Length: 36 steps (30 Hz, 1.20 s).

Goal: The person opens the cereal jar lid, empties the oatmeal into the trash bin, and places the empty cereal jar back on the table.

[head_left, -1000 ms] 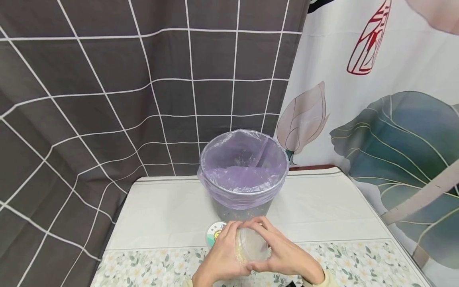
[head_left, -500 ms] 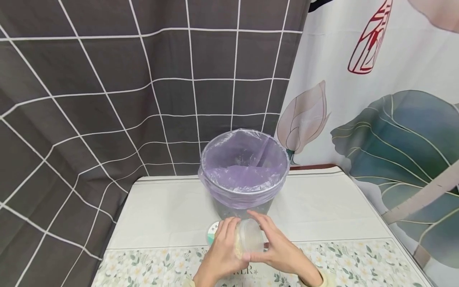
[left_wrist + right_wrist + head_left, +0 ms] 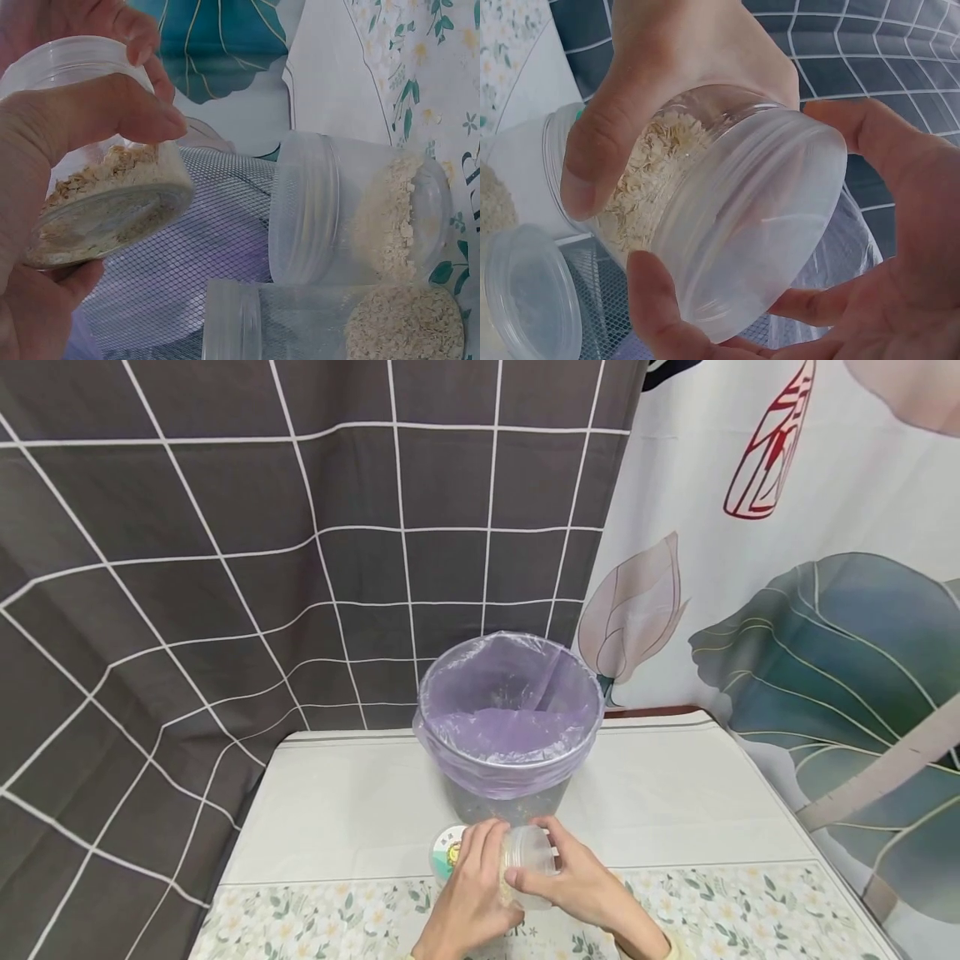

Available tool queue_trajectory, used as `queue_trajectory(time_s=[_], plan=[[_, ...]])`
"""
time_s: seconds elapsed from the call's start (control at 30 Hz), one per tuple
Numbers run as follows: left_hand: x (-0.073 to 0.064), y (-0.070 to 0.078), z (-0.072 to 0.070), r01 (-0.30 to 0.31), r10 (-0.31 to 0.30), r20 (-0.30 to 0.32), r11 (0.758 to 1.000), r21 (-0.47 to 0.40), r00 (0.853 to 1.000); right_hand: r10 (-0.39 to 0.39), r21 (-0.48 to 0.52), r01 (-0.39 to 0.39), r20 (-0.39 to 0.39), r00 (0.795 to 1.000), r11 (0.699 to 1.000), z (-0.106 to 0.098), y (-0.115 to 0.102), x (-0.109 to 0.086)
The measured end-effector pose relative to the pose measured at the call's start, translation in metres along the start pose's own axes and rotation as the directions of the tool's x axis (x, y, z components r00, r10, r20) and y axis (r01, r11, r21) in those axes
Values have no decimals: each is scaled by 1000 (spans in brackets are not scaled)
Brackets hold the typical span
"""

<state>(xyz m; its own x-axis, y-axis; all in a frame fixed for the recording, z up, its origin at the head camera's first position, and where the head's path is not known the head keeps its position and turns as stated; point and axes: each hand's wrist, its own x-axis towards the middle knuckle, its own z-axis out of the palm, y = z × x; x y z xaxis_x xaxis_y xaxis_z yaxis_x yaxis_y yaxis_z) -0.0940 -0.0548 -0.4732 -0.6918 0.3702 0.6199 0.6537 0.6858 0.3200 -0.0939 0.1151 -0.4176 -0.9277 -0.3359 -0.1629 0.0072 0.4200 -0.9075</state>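
A clear plastic jar (image 3: pixel 656 172) with oat flakes in it is tilted on its side between my hands. My left hand (image 3: pixel 468 889) grips its body, the thumb lying across it in the left wrist view. The frosted screw lid (image 3: pixel 757 232) sits on the jar and faces right in the head view. My right hand (image 3: pixel 581 885) holds this lid by its edge, thumb on one side and fingers on the other. Below the hands stand two more flake jars, one translucent-lidded jar (image 3: pixel 360 214) and another jar (image 3: pixel 337 322) beside it. A printed round lid (image 3: pixel 447 852) shows left of my hands.
Behind the jars stands a metal mesh bin (image 3: pixel 495 802) lined with a purple bag (image 3: pixel 517 735). The table has a white and floral cloth (image 3: pixel 337 827). A dark checked curtain (image 3: pixel 345 560) hangs behind and on the left, a leaf-patterned curtain (image 3: pixel 825 635) on the right.
My right fingers spread off the lid half a second ago and now close round its edge again. The jar has turned, so the lid faces more to the right.
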Motion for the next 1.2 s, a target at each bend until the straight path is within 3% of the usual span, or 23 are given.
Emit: queue_trajectory(time_s=[0.13,0.37,0.5,0.83,1.07,1.2], plan=[[2,-1,0,-17,18,9,999,-27,1000,-41,-89,37,-39,998,995,-1,0,0],[7,-1,-4,4,0,45,997,-83,999,-136,-214,121,-54,989,969,-3,-1,0],[8,-3,-4,0,3,38,996,-87,999,-139,-223,125,-47,989,967,-3,-3,-2],[4,-3,-7,54,-42,80,987,-150,996,-243,-244,226,-41,969,943,-1,-1,-3],[5,-3,-7,63,-55,58,986,-157,997,-303,-267,282,-39,952,921,-2,1,-3],[6,-4,-7,52,-46,45,986,-159,998,-304,-253,286,-33,952,924,-3,0,-3]])
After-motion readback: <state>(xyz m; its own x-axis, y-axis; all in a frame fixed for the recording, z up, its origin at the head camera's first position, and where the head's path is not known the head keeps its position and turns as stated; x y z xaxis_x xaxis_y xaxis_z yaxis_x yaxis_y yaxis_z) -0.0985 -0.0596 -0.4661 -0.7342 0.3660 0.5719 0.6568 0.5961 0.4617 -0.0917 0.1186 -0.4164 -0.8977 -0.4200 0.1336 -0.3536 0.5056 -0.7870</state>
